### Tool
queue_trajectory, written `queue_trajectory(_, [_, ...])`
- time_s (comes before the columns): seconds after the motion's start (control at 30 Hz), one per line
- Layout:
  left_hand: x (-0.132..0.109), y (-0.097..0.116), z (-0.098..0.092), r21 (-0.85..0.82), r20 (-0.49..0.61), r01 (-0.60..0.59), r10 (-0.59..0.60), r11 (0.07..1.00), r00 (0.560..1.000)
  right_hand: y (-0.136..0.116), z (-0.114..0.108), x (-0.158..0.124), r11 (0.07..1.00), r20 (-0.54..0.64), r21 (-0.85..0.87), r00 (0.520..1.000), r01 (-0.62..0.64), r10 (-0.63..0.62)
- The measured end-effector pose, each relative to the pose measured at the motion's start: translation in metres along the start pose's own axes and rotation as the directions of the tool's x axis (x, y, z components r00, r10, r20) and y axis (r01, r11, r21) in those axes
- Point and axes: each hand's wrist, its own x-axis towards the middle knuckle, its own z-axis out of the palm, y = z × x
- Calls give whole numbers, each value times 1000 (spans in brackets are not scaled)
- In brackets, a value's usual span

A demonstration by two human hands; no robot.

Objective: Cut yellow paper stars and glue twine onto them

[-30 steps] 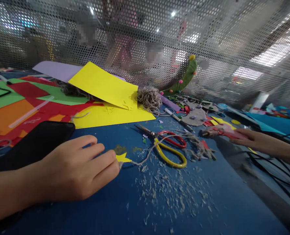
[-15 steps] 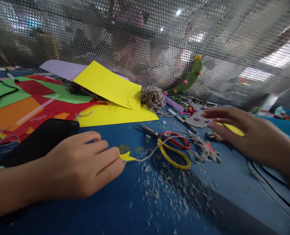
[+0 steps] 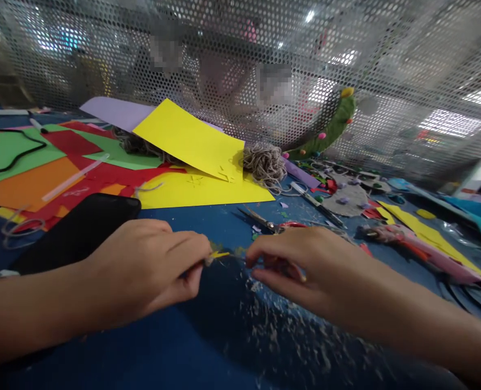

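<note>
In the lower left, my left hand (image 3: 155,265) has thumb and fingers closed on a small yellow paper star (image 3: 220,254), of which only a thin edge shows past the fingertips. Grey yarn (image 3: 237,257) runs from the star to the fingertips of my right hand (image 3: 301,265), which are drawn together around it in a blurred pinch. Behind the right hand lie scissors (image 3: 260,219) with dark blades and a red handle loop; the hand covers most of their handles. A black phone-like slab (image 3: 82,230) rests beyond my left wrist.
Yellow sheets (image 3: 195,141) and a ball of grey yarn (image 3: 265,162) lie at the back, before a perforated metal screen (image 3: 232,43). Coloured paper (image 3: 25,181) covers the left. A pink glue gun-like tool (image 3: 423,249) with cables lies right; grey fluff (image 3: 297,336) litters the front.
My right hand has come in from the right to the yarn beside the star, now hiding the scissors' handles. My left hand has lifted and tilted the star slightly.
</note>
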Motion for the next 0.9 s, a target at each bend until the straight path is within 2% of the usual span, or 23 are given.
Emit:
queue_trajectory(0.07, [2,1,1,-218,103,169,-150,961,983,0,2,0,999,-22,10,999,33,-33])
queue_trajectory(0.13, [4,1,1,-428,185,306,-250,850,951,-2,2,-1,998,-64,33,997,47,-44])
queue_trajectory(0.27, [3,2,4,-634,286,420,-308,649,907,-7,0,-1,996,-177,61,983,60,-48])
queue_trajectory(0.37, [2,2,5,-663,281,415,-307,623,909,-8,0,-2,992,-207,77,975,100,-83])
queue_trajectory(0.53, [0,-1,8,-615,238,367,-280,698,930,-8,-2,-3,977,-212,95,963,189,-166])
queue_trajectory(0.67, [2,-2,7,-650,273,361,-238,668,932,-9,-3,-1,973,-196,116,965,202,-177])
queue_trajectory(0.73, [4,-2,6,-647,356,404,-213,646,910,-9,-2,0,973,-203,126,965,192,-164])
queue_trajectory(0.83, [8,-1,2,-591,489,500,-213,633,846,-9,-1,2,977,-220,131,966,171,-140])
queue_trajectory(0.9, [9,1,-2,-574,519,524,-216,630,827,-8,0,2,978,-210,138,969,158,-127])
